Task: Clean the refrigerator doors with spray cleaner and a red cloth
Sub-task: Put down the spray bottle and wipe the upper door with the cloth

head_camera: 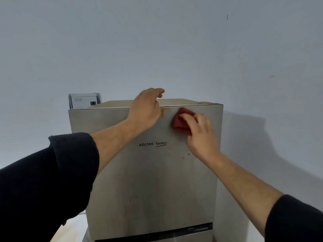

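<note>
A silver refrigerator's upper door (148, 172) fills the middle of the head view, with a "VOLTAS beko" logo on it. My right hand (201, 135) presses a folded red cloth (181, 121) against the door near its top right. A yellow-orange drip stain (162, 112) sits at the top edge, just left of the cloth. My left hand (146, 109) rests over the door's top edge, fingers curled on the fridge top. Small brown specks dot the door below the cloth. No spray bottle is in view.
A white boxy device (83, 100) stands on the fridge top at the back left. A pale blue-grey wall (157, 41) rises behind. The seam to the lower door (157, 234) shows at the bottom of the view.
</note>
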